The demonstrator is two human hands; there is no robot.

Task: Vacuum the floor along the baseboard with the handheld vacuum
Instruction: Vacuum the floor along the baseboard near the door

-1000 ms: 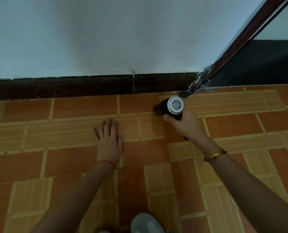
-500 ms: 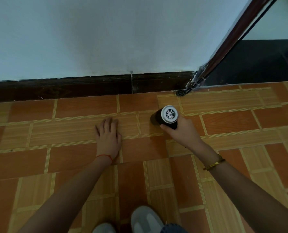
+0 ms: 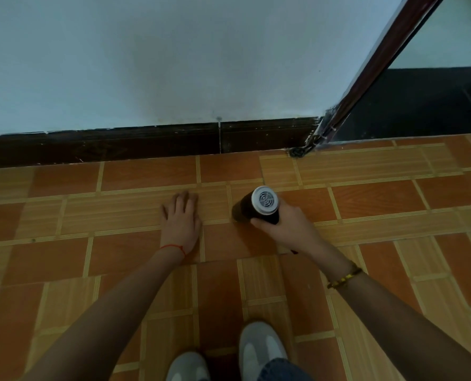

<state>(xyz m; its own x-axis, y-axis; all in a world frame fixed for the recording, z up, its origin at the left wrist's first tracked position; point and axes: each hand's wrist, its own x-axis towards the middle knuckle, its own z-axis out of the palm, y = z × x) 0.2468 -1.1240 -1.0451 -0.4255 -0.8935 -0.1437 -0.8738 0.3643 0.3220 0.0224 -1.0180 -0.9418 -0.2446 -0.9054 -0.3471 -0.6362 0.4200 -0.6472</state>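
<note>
Right hand [image 3: 286, 229] grip clenched round handheld vacuum [image 3: 259, 206] (white vent up), left hand [image 3: 180, 224] released, flat on floor [image 3: 119, 243]

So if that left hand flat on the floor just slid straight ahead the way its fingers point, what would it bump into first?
Probably the dark baseboard. The left hand lies palm-down on the tiled floor, fingers aimed at the wall, with only bare tiles ahead. The vacuum sits off to its right.

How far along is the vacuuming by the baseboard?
Done: cannot tell; no dust shows on the floor tiles. In hand: the right hand grips the handheld vacuum, set a tile row away from the baseboard; the left hand rests flat. Left: likely the baseboard strip leftward.
</note>
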